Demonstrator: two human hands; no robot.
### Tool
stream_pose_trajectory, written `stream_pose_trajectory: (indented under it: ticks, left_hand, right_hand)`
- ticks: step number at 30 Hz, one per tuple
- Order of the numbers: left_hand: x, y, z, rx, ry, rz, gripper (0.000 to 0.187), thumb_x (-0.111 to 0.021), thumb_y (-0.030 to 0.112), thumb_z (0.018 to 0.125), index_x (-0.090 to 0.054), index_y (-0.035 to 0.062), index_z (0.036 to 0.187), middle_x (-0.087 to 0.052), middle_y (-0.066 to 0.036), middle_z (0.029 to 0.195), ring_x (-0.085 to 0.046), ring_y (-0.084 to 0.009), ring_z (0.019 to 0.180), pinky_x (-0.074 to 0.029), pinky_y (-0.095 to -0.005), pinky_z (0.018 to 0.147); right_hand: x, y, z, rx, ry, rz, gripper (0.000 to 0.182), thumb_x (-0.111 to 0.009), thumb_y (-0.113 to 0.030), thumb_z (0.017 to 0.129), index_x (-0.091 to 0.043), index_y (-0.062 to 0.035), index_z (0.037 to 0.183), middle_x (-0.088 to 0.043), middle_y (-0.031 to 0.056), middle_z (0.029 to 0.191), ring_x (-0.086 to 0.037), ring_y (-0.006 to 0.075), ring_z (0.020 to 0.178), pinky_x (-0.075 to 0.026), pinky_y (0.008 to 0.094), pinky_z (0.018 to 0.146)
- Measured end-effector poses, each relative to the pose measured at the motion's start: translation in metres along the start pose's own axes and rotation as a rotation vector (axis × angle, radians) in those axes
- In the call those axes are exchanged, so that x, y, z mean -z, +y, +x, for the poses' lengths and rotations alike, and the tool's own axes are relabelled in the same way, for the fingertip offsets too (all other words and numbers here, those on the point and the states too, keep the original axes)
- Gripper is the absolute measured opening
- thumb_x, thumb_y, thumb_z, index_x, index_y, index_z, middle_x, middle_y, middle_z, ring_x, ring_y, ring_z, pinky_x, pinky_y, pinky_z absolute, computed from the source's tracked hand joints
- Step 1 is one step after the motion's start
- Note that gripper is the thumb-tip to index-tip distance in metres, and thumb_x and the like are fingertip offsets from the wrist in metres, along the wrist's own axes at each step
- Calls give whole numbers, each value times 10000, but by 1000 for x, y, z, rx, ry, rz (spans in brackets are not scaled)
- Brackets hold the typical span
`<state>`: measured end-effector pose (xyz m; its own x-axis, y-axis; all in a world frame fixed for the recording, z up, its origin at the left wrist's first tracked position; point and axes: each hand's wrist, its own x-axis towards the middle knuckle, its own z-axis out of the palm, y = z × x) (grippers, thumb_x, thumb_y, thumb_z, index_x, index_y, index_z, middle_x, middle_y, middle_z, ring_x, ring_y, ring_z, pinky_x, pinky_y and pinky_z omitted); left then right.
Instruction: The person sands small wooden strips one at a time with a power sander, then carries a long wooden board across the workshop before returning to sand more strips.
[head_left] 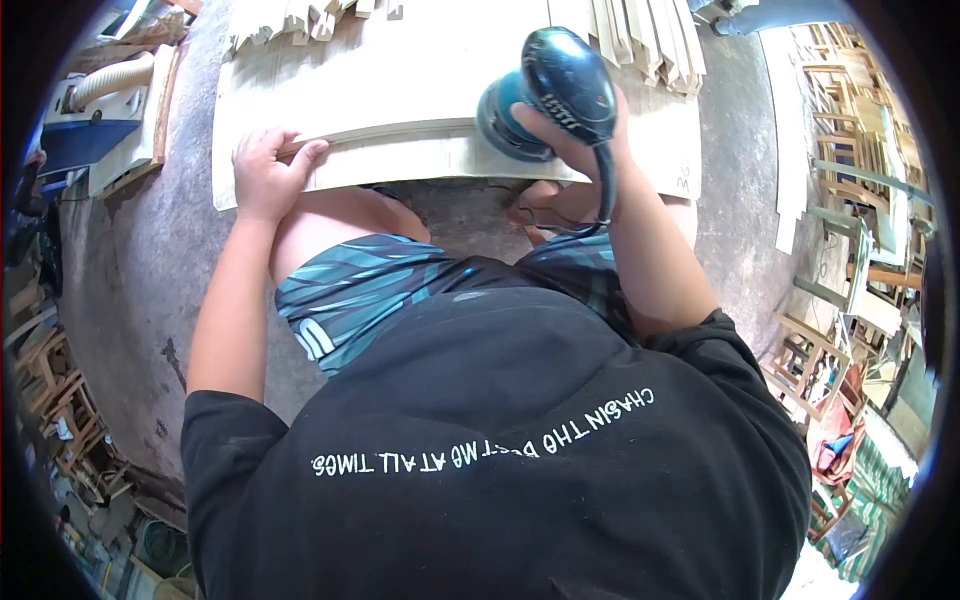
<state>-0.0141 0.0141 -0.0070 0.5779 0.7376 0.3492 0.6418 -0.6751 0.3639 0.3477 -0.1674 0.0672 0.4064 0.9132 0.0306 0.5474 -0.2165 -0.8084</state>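
Observation:
My right hand (585, 150) is wrapped round a teal and black orbital sander (568, 85), its cord running down past my wrist. The sander's round base overlaps the right end of a long, thin wooden strip (400, 130), which lies along the near side of a pale wooden board (430, 60). At the strip's left end, my left hand (272, 168) is closed on it, thumb on the near side and fingers over the far side.
Several wooden strips (650, 40) lie at the board's far right, and more short pieces (315, 18) at its far left. A machine with a ribbed hose (112, 80) stands on the left. Wooden frames (845, 110) are stacked along the right.

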Motion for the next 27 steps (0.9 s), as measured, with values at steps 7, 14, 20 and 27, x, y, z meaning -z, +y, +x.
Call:
stream_pose_trajectory:
  ticks: [7,14,20,27]
  left_hand:
    - [1,0,0,10,-2,-5,393,-883,393,784,-748,40,891,-707,-131,845,-661,-341,841,-514,-445,787]
    - [-9,-9,0,-9,-10,-25,339,-882,351,787,-748,59,895,-705,-107,859,-649,-327,850,-504,-448,789]
    - [-6,-6,-1,-9,-12,-38,305,-890,299,792,-743,57,906,-705,-111,839,-652,-302,822,-519,-421,781]
    - [-4,-5,-1,26,-10,-25,360,-892,351,792,-743,46,910,-704,-121,844,-648,-315,824,-510,-431,763]
  right_hand:
    - [-79,-27,29,258,-155,175,692,-944,-407,689,-668,-98,1244,-763,114,1071,-743,249,999,-576,391,937]
    - [-119,-54,39,476,-118,357,770,-950,-418,649,-640,-27,1234,-712,216,1073,-701,410,981,-556,444,904]
    - [-116,-44,37,539,-39,256,764,-938,-403,663,-632,-36,1259,-705,206,1109,-696,402,1018,-551,442,918]
    - [-79,-23,24,304,-103,276,789,-954,-365,642,-626,-72,1297,-724,186,1114,-715,363,1045,-560,424,941]
